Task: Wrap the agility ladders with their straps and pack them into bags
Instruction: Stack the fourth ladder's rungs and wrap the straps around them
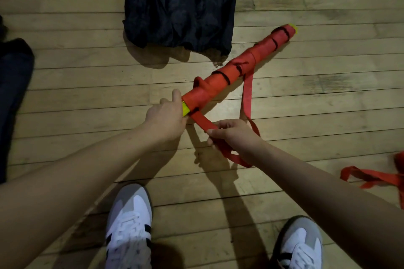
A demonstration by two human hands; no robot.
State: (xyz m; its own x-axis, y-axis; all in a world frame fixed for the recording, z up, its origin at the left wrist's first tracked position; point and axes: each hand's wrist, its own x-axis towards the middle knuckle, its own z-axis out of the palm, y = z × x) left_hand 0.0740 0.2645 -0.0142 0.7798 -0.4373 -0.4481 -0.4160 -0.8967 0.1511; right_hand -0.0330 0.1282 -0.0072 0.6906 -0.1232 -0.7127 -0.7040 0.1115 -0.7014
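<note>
A bundled agility ladder (236, 67), yellow rungs wound in red strap, slants from centre toward the upper right above the wooden floor. My left hand (166, 118) grips its near yellow end. My right hand (231, 135) pinches the loose red strap (202, 121) that runs from that end; more strap loops down past my right wrist and hangs from the bundle's middle. Black bags (179, 4) lie flat on the floor beyond the bundle.
Another red strap (371, 178) lies loose on the floor at the right edge. Dark fabric (13, 98) sits at the left edge. My two white and grey shoes (129, 227) stand on the planks below my arms.
</note>
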